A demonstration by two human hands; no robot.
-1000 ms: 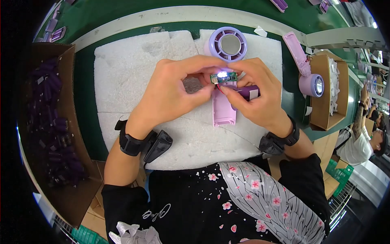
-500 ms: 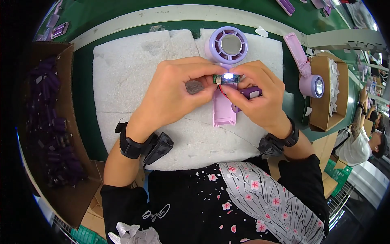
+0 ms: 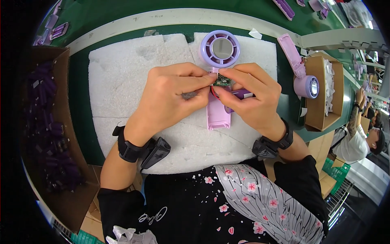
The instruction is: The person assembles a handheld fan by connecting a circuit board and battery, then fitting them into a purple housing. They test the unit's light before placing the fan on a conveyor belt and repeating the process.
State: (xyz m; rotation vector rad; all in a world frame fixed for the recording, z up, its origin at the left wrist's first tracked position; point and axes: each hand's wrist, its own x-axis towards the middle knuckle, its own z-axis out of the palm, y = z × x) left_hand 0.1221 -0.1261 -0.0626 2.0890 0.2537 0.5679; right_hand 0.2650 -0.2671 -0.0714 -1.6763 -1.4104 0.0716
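Observation:
My left hand (image 3: pixel 168 89) pinches the left end of a small green circuit board (image 3: pixel 223 80), thumb and fingers closed at its edge. Across from it, my right hand (image 3: pixel 262 91) grips the same board between thumb and forefinger. A purple cylindrical battery (image 3: pixel 243 94) lies under the right hand's fingers, and a thin red wire (image 3: pixel 213 92) runs down from the board. Below both hands rests a lilac handheld fan (image 3: pixel 202 51) with a round silver centre. Its open pink handle shell (image 3: pixel 219 117) extends toward me, partly hidden by the hands.
White foam sheets (image 3: pixel 118 89) cover the green bench. At left stands a cardboard box (image 3: pixel 75 134) of purple batteries. A second fan (image 3: pixel 305 86) leans by a smaller box (image 3: pixel 316 91) at right. Fan parts (image 3: pixel 284 9) lie beyond the white rail (image 3: pixel 162 17). A person (image 3: pixel 357 142) sits far right.
The board has tilted, so its component side now shows and the bright white light on it no longer does. Both hands keep hold; the whole view has shifted slightly.

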